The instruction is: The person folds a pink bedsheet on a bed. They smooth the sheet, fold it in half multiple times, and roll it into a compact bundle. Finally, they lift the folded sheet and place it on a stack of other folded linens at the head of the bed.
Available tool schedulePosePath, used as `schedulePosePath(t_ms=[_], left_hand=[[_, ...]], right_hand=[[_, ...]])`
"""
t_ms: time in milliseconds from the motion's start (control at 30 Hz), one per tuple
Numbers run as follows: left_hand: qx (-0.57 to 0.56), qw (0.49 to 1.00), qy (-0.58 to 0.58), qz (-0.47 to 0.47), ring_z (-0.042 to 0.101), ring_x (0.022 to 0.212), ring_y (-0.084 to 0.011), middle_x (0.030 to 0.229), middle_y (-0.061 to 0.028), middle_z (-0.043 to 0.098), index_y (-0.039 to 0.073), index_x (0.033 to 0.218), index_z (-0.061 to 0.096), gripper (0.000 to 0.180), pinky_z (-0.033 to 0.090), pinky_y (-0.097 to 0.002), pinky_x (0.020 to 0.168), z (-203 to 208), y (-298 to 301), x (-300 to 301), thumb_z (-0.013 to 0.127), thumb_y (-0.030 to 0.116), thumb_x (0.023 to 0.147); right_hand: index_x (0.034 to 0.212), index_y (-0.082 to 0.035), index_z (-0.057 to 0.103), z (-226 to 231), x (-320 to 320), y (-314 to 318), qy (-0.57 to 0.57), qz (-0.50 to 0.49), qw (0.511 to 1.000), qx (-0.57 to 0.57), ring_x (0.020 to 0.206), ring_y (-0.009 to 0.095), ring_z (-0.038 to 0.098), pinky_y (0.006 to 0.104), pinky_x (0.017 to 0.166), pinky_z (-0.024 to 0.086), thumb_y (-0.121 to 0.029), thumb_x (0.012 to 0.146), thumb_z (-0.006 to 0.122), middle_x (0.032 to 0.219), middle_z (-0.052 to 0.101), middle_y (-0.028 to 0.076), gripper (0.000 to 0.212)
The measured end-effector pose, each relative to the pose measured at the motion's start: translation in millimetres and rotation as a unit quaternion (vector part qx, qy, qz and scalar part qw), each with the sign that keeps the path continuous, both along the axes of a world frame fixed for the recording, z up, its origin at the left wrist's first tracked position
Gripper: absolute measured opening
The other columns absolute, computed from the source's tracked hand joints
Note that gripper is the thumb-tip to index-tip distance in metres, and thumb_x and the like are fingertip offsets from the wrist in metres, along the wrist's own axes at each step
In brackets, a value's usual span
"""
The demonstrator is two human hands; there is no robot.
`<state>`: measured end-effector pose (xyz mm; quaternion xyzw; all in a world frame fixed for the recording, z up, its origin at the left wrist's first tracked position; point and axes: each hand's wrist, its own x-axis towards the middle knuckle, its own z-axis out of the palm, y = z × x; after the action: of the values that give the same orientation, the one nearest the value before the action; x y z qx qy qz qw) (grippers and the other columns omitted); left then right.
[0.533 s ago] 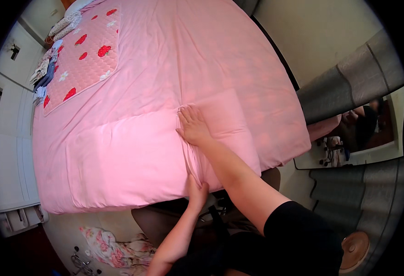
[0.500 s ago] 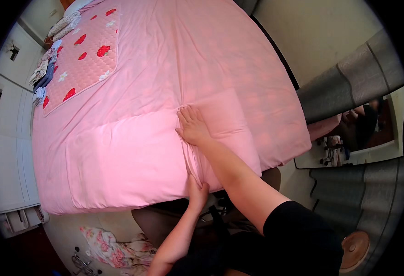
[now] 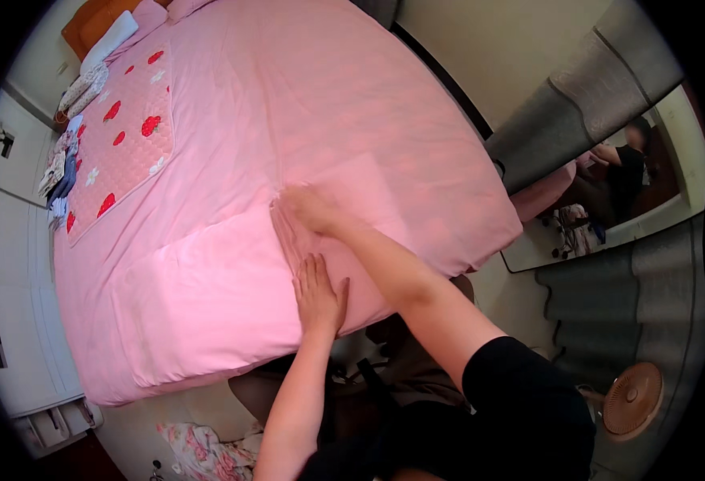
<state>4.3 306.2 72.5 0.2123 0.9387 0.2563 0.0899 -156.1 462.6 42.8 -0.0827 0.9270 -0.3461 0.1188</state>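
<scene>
Folded pink quilt (image 3: 212,293) lay on the near edge of the bed (image 3: 320,88), long axis left to right along that edge. Key relation: a bunched crease (image 3: 286,240) ran across the quilt from near to far, with a larger panel to its left and a smaller one to its right. Both hands sat along that line.

Left hand (image 3: 320,298) was nearer the bed's near edge: palm down on the quilt just right of the crease, fingers extended and slightly apart, thumb out to the right, nothing pinched. Right hand (image 3: 308,210) was at the crease's far end, forearm slanting in from the right. Its fingers were motion-blurred; couldn't tell whether spread or pinching cloth.

Around it: strawberry-print quilted mat (image 3: 124,140) on the bed's far left, well apart from both hands; floral cloth (image 3: 204,453) on the floor; round fan (image 3: 633,401) at lower right.

Labels: no brand or legible writing found on the quilt or mat.
</scene>
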Motion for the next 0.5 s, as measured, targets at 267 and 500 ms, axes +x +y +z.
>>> schedulePosePath(t_ms=[267,500], left_hand=[[-0.047,0.999,0.001,0.002,0.025,0.146,-0.0361,0.157,-0.022,0.03,0.001,0.152,0.03,0.071,0.015,-0.0479,0.12,1.0,-7.4,4.4,0.051,0.04,0.096],[-0.01,0.986,0.049,-0.162,0.021,0.149,-0.0328,0.159,-0.0104,0.032,0.014,0.148,0.043,0.056,0.012,-0.0607,0.117,44.2,93.1,-90.4,0.048,0.039,0.098]], right_hand=[[0.151,-0.005,0.032,47.8,124.0,25.0,0.055,-0.244,0.934,0.256,0.149,0.034,0.018,0.0602,0.116,0.017,-0.035,0.092,0.056,0.161,0.023,0.018,0.071],[0.155,-0.004,0.025,36.7,121.2,18.3,-0.033,-0.23,0.922,0.309,0.15,0.036,0.015,0.0601,0.117,0.013,-0.041,0.095,0.049,0.162,0.02,0.018,0.074]])
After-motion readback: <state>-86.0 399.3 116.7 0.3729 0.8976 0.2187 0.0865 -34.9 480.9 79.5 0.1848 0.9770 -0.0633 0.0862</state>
